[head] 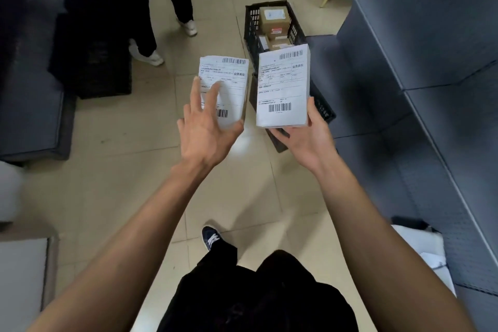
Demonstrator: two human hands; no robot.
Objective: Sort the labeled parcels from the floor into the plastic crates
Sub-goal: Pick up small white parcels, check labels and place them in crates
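Left hand (206, 129), fingers spread, gripping a labeled parcel (229, 86) from below; right hand (304, 137) clasping another parcel (283, 89). Crate (252, 32) with boxes at twelve o'clock, beyond both.

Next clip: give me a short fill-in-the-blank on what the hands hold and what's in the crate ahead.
1. Each hand holds one white labeled ____.
2. The left hand has its fingers spread over the left parcel, while the right hand supports the right parcel from ____.
3. The black crate ahead contains brown ____.

Missing: parcel; below; boxes
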